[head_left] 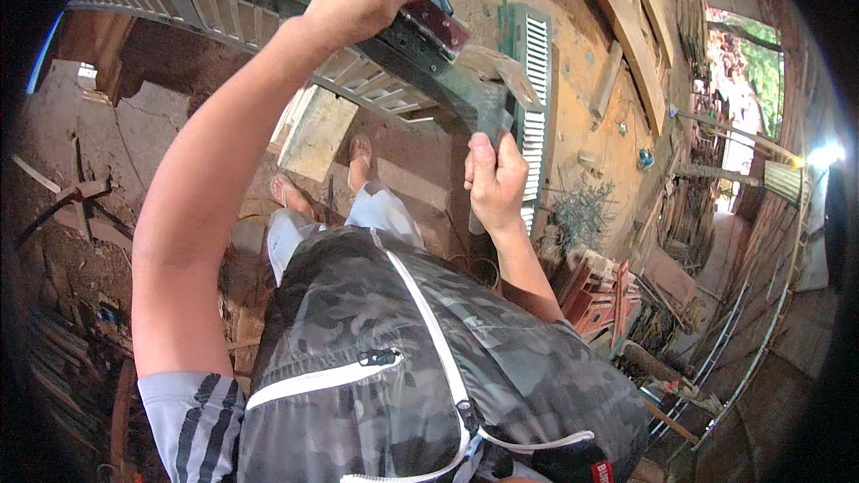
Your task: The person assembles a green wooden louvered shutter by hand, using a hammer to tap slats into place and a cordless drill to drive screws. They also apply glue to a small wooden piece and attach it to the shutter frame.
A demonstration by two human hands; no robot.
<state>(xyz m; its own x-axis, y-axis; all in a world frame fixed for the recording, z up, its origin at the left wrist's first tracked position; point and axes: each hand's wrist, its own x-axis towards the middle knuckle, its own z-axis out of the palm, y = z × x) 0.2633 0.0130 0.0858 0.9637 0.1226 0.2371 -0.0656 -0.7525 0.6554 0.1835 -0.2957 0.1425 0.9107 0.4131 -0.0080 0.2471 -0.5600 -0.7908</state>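
Observation:
My left hand (362,4) is closed at the edge of a dark maroon block-like piece (437,27) on the green slatted shutter frame (407,67). Its fingertips partly hide that piece, so its exact kind is unclear. To the right, my right hand (495,181) makes a fist with the thumb up around a dark upright handle (477,222). The handle's upper end is blurred; it looks like a hammer, close to the frame's right end. Beside the maroon piece shows a small blue object (439,0).
A second green shutter with white slats (535,63) stands at the right. Long timber boards (631,36) lie beyond it. A pale wood block (318,130) sits below the frame by my feet. A heap of nails or wire (580,213) and reddish wood pieces (601,300) lie at the right.

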